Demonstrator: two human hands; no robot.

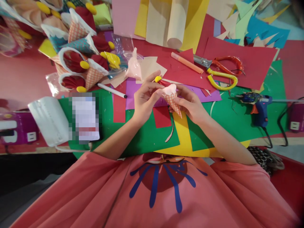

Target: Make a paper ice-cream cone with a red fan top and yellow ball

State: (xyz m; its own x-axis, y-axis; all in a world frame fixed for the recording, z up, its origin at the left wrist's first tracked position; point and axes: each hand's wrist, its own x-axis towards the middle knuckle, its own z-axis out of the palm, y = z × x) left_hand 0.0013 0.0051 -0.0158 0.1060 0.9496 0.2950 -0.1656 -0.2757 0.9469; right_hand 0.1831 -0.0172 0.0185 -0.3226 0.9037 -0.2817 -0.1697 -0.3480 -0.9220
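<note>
Between my two hands, above the coloured paper, is a small paper cone [173, 102] with an orange checked pattern, a puffy white rim and its tip pointing down. My right hand [190, 103] wraps round the cone's side with the thumb in front. My left hand [147, 98] pinches at the cone's upper left, by the white rim. A dark red piece with a yellow ball [158, 79] shows behind the rim, at my left fingertips. Below the hands, a thin ribbon [169, 133] lies on the green paper [152, 139].
Finished-looking cones [95, 74] are piled at upper left. Scissors [220, 72], an orange glue stick [187, 62] and a blue glue gun [260, 106] lie to the right. A marker [112, 90], a phone [85, 117] and a white box [48, 121] lie left. Paper scraps [263, 28] are at the back.
</note>
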